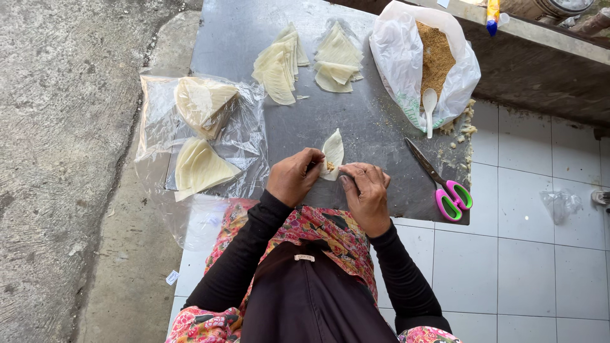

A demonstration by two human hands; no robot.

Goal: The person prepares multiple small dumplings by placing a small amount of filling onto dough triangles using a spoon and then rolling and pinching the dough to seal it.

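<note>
A pale triangular pastry wrapper [333, 152] with a bit of brown filling lies on the dark metal tray [375, 127]. My left hand [293, 176] pinches its lower left edge. My right hand [368, 190] presses its lower right corner, fingers curled on the wrapper. Both hands sit near the tray's front edge.
Two heaps of folded wrappers [279, 63] [338, 60] lie at the tray's back. A white plastic bag of brown crumb filling [435, 57] with a white spoon [429, 108] stands at the right. Pink-handled scissors [445, 184] lie at the right front. Wrapper stacks on clear plastic [200, 136] lie at the left.
</note>
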